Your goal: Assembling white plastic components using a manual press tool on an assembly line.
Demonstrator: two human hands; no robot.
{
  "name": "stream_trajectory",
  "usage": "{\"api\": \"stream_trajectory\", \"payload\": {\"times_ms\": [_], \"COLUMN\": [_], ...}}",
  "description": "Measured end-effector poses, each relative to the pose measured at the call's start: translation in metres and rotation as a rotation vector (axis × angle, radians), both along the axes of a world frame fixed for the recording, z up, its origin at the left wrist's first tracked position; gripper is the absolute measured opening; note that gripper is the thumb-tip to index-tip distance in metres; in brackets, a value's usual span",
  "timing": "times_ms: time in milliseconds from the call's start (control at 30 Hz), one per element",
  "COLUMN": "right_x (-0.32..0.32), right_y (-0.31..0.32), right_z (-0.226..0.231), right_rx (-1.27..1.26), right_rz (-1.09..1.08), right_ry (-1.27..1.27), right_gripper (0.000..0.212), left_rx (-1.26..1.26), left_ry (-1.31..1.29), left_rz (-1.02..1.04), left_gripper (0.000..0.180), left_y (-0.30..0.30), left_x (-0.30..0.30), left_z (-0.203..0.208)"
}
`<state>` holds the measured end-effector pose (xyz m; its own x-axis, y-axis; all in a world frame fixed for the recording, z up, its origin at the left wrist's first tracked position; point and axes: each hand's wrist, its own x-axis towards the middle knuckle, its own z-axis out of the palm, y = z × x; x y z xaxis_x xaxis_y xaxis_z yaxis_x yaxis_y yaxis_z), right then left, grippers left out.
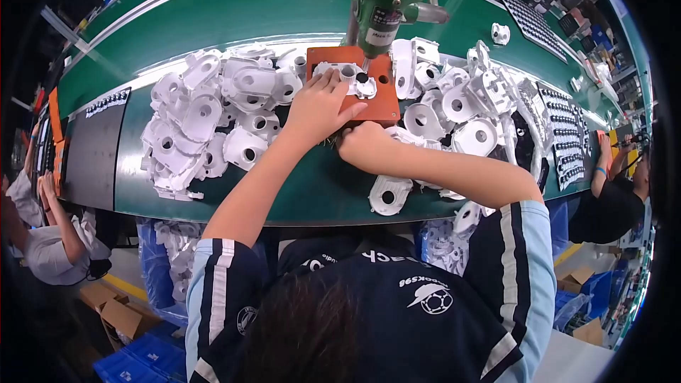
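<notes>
A white plastic housing (pixel 364 85) with round openings lies on an orange fixture block (pixel 386 108), below the spindle of a green press (pixel 383 0). My left hand (pixel 323 105) holds the housing's left part against the block, fingers over it and thumb stretched to the right along its near side. At the block's front edge my right hand (pixel 365 147) is closed in a fist, knuckles up. Whatever lies inside its fingers is hidden.
Heaps of similar white housings (pixel 202 115) flank the block, with another heap (pixel 475 99) to the right. Black trays of small parts (pixel 567 135) lie farther right. Bins of white parts (pixel 170 262) stand below the green table (pixel 135 170). Other people work at both sides.
</notes>
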<state>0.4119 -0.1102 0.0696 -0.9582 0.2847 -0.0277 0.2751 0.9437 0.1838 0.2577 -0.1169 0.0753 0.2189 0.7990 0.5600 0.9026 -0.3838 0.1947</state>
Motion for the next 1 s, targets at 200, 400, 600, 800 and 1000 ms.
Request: {"api": "stream_trajectory", "payload": {"times_ms": [200, 400, 600, 800, 1000], "right_x": [0.037, 0.038, 0.019, 0.018, 0.021], "right_y": [0.042, 0.103, 0.120, 0.124, 0.140], "right_z": [0.080, 0.076, 0.042, 0.061, 0.066], "right_rx": [-0.733, -1.302, -1.240, -1.254, -1.376], "right_rz": [-0.310, -0.658, -0.613, -0.634, -0.681], "right_ry": [0.485, 0.624, 0.510, 0.382, 0.240], "right_gripper": [0.015, 0.012, 0.010, 0.010, 0.014], "left_rx": [0.008, 0.023, 0.051, 0.057, 0.069], "left_ry": [0.016, 0.011, -0.010, -0.015, -0.027], "left_rz": [0.006, -0.002, -0.019, -0.012, -0.023], "left_gripper": [0.045, 0.042, 0.041, 0.040, 0.039], "left_y": [-0.002, -0.001, -0.001, -0.001, 0.001], "left_x": [-0.004, -0.002, -0.001, -0.002, -0.003], "left_z": [-0.005, -0.001, -0.002, -0.004, -0.005]}}
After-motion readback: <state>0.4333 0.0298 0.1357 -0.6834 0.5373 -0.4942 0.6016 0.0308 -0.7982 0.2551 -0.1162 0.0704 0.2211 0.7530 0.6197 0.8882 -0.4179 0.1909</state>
